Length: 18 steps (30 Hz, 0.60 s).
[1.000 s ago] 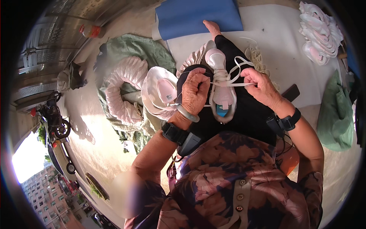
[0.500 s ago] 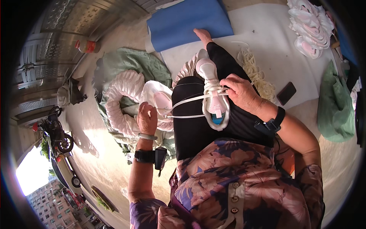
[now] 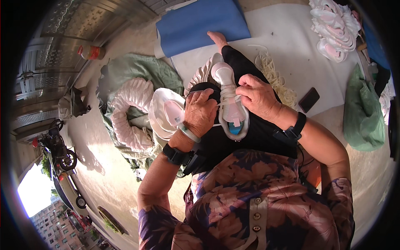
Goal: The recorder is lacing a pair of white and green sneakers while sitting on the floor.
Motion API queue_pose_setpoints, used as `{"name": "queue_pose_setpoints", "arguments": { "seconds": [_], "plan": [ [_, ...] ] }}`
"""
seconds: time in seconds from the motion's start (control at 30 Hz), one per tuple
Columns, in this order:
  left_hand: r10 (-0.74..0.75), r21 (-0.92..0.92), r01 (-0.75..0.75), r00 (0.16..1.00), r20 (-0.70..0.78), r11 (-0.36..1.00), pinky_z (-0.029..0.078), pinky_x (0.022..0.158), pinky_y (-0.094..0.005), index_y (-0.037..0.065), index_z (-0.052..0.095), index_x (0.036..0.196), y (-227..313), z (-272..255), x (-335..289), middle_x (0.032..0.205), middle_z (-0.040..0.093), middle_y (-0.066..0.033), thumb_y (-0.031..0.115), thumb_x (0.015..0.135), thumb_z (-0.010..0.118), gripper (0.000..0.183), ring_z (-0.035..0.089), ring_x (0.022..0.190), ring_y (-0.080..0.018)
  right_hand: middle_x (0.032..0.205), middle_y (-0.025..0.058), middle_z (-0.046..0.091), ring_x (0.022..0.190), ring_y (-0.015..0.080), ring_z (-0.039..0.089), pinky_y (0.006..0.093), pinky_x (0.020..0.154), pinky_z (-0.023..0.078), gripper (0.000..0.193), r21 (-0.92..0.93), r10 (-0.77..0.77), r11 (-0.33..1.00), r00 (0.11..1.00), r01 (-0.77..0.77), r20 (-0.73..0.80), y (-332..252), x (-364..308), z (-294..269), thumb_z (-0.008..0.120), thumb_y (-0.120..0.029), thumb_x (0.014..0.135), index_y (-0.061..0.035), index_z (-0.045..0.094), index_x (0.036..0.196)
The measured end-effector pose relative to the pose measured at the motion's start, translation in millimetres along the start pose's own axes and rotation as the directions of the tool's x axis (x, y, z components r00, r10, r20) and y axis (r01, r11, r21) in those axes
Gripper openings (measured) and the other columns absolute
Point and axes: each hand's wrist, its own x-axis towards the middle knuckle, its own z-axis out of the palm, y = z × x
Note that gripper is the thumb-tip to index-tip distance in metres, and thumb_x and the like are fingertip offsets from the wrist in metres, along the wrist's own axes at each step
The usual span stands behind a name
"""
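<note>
A white and pale-pink shoe upper (image 3: 232,111) lies along my black-trousered thigh, its rounded toe pointing away from me and its opening nearest my body. White shoelace (image 3: 228,100) crosses its front in rows. My left hand (image 3: 201,111) is closed beside the upper's left edge, with a strand of lace running from its fingertips. On the other side, my right hand (image 3: 259,98) pinches lace at the upper's right edge; its fingertips partly hide the strand. Left of my knee, a stacked ring of similar white uppers (image 3: 132,93) rests on green cloth (image 3: 143,66), next to a loose upper (image 3: 170,111).
Pale laces (image 3: 273,75) lie heaped beyond my right hand, near a dark phone (image 3: 309,100). A blue sheet (image 3: 204,25) covers part of the white mat. More uppers (image 3: 333,31) are piled far right, above a green bag (image 3: 363,114). A red-labelled jar (image 3: 91,52) stands far left.
My left hand has moved right, from out beside the loose upper to close against the laced one. The long strands stretched between them have shortened. My right hand shifted slightly up and left.
</note>
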Motion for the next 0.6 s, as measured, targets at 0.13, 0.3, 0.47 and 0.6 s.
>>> {"name": "queue_pose_setpoints", "arguments": {
  "seconds": [0.13, 0.3, 0.47, 0.6],
  "plan": [
    [0.023, 0.023, -0.024, 1.0, 0.016, 0.999, 0.038, 0.087, -0.0428, 0.005, 0.06, 0.075, 2, -3, -3, 0.107, 0.056, -0.0119, 0.008, 0.068, 0.064, 0.008, 0.052, 0.099, -0.0304, 0.089, 0.003, 0.05, 0.094, 0.0211, 0.05, 0.0437, 0.089, 0.035, 0.017, -0.185, -0.16, 0.971, 0.987, 0.154, -0.018, 2, 4, -5, 0.061, -0.004, 0.064, -0.0088, 0.055, 0.079],
    [0.019, 0.092, -0.019, 1.0, 0.001, 0.996, 0.037, 0.089, -0.0437, 0.004, 0.057, 0.071, -1, -25, -13, 0.108, 0.056, -0.0121, 0.007, 0.067, 0.061, 0.006, 0.052, 0.099, -0.0305, 0.068, 0.0029, 0.055, 0.072, 0.0231, 0.057, 0.0419, 0.091, 0.035, 0.016, -0.127, -0.053, 0.991, 0.998, 0.05, -0.02, 23, 2, -31, 0.052, -0.002, 0.073, -0.009, 0.048, 0.086],
    [-0.087, 0.326, 0.082, 0.996, 0.001, 0.942, 0.032, 0.092, -0.0466, 0.005, 0.057, 0.07, -22, -72, -52, 0.108, 0.054, -0.0118, 0.01, 0.066, 0.058, 0.006, 0.05, 0.101, -0.0295, 0.072, 0.0037, 0.058, 0.07, 0.0247, 0.058, 0.0414, 0.089, 0.038, 0.016, -0.059, -0.059, 0.996, 0.995, 0.064, 0.086, 35, -28, -56, 0.051, 0.0, 0.073, -0.0083, 0.05, 0.086],
    [-0.181, 0.379, 0.162, 0.983, 0.016, 0.911, 0.031, 0.093, -0.0469, 0.006, 0.057, 0.072, -26, -79, -79, 0.108, 0.054, -0.0113, 0.011, 0.069, 0.058, 0.007, 0.05, 0.101, -0.029, 0.073, 0.0078, 0.058, 0.069, 0.0263, 0.058, 0.0346, 0.078, 0.044, 0.017, -0.115, -0.043, 0.993, 0.995, 0.033, -0.092, 29, -36, -42, 0.051, 0.002, 0.072, -0.0066, 0.051, 0.087]
  ]
}}
